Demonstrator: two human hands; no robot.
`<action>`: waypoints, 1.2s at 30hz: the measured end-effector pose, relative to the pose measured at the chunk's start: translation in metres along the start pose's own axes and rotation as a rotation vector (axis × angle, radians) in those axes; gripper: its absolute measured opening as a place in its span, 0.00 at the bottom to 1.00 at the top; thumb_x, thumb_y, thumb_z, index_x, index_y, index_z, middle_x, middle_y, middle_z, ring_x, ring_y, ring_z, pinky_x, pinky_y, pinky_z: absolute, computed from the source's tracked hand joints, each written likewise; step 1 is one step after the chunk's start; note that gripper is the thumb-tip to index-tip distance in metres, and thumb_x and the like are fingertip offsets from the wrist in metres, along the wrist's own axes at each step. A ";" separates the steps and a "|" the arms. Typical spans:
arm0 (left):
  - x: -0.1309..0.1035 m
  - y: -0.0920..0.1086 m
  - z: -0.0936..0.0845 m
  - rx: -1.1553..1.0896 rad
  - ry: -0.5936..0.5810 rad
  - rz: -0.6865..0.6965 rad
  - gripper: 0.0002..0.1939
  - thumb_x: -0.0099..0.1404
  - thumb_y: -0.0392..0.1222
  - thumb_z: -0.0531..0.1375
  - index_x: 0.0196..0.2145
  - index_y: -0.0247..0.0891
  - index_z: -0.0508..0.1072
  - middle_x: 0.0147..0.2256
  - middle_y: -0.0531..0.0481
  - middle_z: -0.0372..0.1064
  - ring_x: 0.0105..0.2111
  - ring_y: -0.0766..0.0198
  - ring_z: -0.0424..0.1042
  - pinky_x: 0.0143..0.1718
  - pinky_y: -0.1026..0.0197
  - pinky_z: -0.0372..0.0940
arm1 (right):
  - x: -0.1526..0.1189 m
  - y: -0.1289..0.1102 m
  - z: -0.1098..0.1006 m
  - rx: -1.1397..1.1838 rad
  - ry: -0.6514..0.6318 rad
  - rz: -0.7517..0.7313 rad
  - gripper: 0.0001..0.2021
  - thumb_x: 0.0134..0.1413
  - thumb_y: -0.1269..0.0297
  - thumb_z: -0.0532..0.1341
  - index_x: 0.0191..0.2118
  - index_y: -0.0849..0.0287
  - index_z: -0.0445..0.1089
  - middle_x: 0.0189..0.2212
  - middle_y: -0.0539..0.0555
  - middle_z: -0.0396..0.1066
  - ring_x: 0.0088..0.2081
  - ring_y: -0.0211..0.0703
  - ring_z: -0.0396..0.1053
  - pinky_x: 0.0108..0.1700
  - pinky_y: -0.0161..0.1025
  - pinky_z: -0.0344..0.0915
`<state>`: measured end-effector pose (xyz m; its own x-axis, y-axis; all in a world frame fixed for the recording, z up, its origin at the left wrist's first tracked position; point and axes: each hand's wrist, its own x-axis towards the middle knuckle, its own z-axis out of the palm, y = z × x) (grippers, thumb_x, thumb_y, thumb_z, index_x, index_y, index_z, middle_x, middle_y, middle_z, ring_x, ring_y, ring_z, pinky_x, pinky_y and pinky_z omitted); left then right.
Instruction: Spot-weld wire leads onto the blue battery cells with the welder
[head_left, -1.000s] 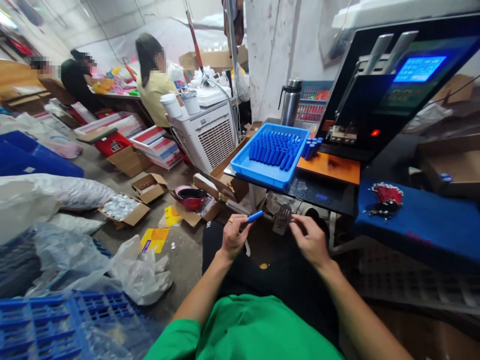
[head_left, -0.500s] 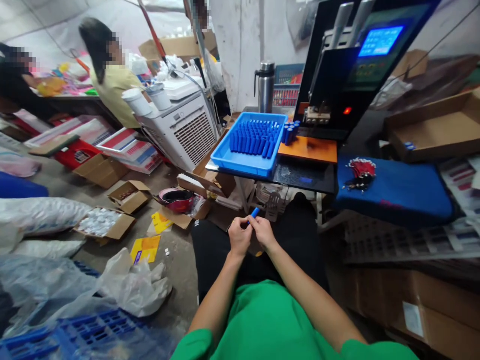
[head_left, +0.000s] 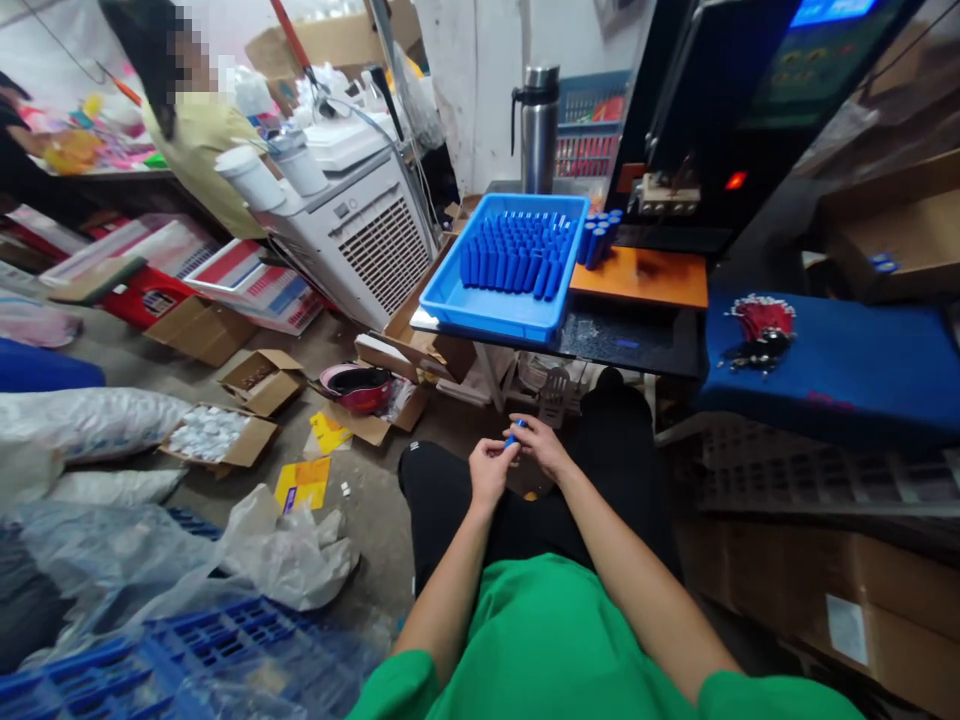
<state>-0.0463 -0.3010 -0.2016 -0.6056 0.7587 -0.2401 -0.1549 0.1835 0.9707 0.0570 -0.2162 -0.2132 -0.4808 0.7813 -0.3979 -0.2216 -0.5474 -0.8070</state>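
Note:
Above my lap, both hands are on one small blue cylindrical battery cell [head_left: 515, 434]. My left hand [head_left: 488, 472] pinches its lower end between thumb and fingers. Fingers of my right hand [head_left: 544, 448] close round the upper end and cover part of it. Beyond my knees, a blue plastic tray [head_left: 491, 318] holds rows of similar blue cells [head_left: 510, 262] standing upright. A few more cells [head_left: 598, 240] stand just right of the tray, by an orange board [head_left: 645, 275].
A black machine [head_left: 720, 130] with a lit screen rises behind the board. Red and black wire leads [head_left: 763, 325] lie on a blue-covered stool [head_left: 847, 365] at right. A steel flask [head_left: 538, 135] stands behind the tray. Left are an air cooler [head_left: 367, 240], cartons and a seated person [head_left: 187, 150].
The cell now stands more upright and less of it shows. My right fingers have shifted over its upper end. The head view has tilted down slightly.

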 end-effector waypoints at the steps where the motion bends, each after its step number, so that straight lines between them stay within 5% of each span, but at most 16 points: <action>1: 0.000 -0.002 -0.002 0.033 0.005 0.019 0.22 0.44 0.53 0.73 0.25 0.36 0.68 0.21 0.52 0.72 0.21 0.65 0.72 0.25 0.64 0.68 | -0.001 0.005 0.001 -0.033 -0.048 0.003 0.28 0.36 0.54 0.75 0.46 0.58 0.73 0.33 0.53 0.78 0.33 0.43 0.75 0.31 0.34 0.68; 5: -0.001 -0.010 -0.006 0.154 -0.026 0.056 0.21 0.43 0.51 0.74 0.24 0.37 0.68 0.22 0.54 0.72 0.21 0.68 0.71 0.23 0.67 0.64 | 0.002 0.016 -0.002 -0.144 -0.057 -0.020 0.27 0.30 0.55 0.77 0.39 0.61 0.74 0.26 0.51 0.76 0.28 0.43 0.73 0.31 0.36 0.69; 10: 0.001 -0.011 0.000 -0.046 -0.125 -0.099 0.28 0.41 0.57 0.75 0.26 0.36 0.66 0.24 0.46 0.75 0.23 0.60 0.76 0.25 0.61 0.71 | 0.013 0.022 -0.008 -0.072 0.181 0.088 0.24 0.52 0.41 0.65 0.31 0.62 0.73 0.21 0.57 0.74 0.21 0.42 0.70 0.23 0.36 0.66; 13: 0.003 -0.011 0.002 -0.122 -0.106 -0.188 0.30 0.40 0.59 0.75 0.27 0.34 0.66 0.24 0.46 0.75 0.22 0.60 0.76 0.24 0.61 0.71 | 0.012 0.025 -0.009 0.072 0.248 0.077 0.26 0.55 0.39 0.62 0.31 0.62 0.72 0.22 0.58 0.74 0.23 0.41 0.71 0.24 0.34 0.67; 18: 0.002 -0.013 0.001 -0.218 -0.074 -0.216 0.32 0.40 0.60 0.75 0.28 0.35 0.64 0.23 0.49 0.74 0.21 0.63 0.75 0.23 0.64 0.69 | 0.003 0.031 -0.004 0.007 0.049 -0.020 0.30 0.40 0.44 0.72 0.46 0.60 0.72 0.28 0.52 0.75 0.25 0.39 0.70 0.26 0.33 0.66; 21: -0.003 -0.018 0.000 -0.227 -0.082 -0.214 0.32 0.41 0.60 0.75 0.28 0.36 0.64 0.23 0.49 0.74 0.20 0.65 0.74 0.22 0.65 0.68 | 0.000 0.033 -0.002 -0.109 0.016 -0.083 0.31 0.34 0.48 0.73 0.45 0.60 0.73 0.25 0.48 0.73 0.23 0.37 0.67 0.26 0.33 0.63; 27: -0.015 -0.025 -0.003 -0.217 -0.086 -0.217 0.33 0.39 0.61 0.75 0.29 0.36 0.64 0.22 0.50 0.73 0.19 0.66 0.72 0.21 0.66 0.65 | 0.002 0.044 -0.004 -0.175 0.226 -0.035 0.26 0.47 0.38 0.63 0.29 0.60 0.73 0.16 0.50 0.67 0.17 0.39 0.63 0.20 0.36 0.61; 31: -0.015 -0.023 -0.003 -0.314 -0.115 -0.279 0.33 0.40 0.60 0.74 0.33 0.35 0.68 0.24 0.50 0.72 0.20 0.68 0.70 0.23 0.67 0.64 | 0.003 0.044 -0.009 -0.028 0.376 -0.048 0.26 0.48 0.37 0.62 0.29 0.60 0.69 0.21 0.54 0.71 0.19 0.38 0.66 0.19 0.33 0.59; 36: -0.022 -0.020 0.008 -0.343 -0.191 -0.267 0.35 0.47 0.62 0.71 0.44 0.32 0.74 0.23 0.52 0.68 0.21 0.71 0.65 0.23 0.68 0.62 | -0.014 0.034 -0.005 -0.221 0.173 -0.110 0.31 0.44 0.38 0.65 0.46 0.61 0.72 0.27 0.52 0.73 0.23 0.40 0.68 0.22 0.35 0.63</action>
<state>-0.0241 -0.3163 -0.2162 -0.3602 0.8203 -0.4442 -0.5539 0.1951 0.8094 0.0605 -0.2441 -0.2373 -0.3086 0.8823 -0.3556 -0.0654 -0.3926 -0.9174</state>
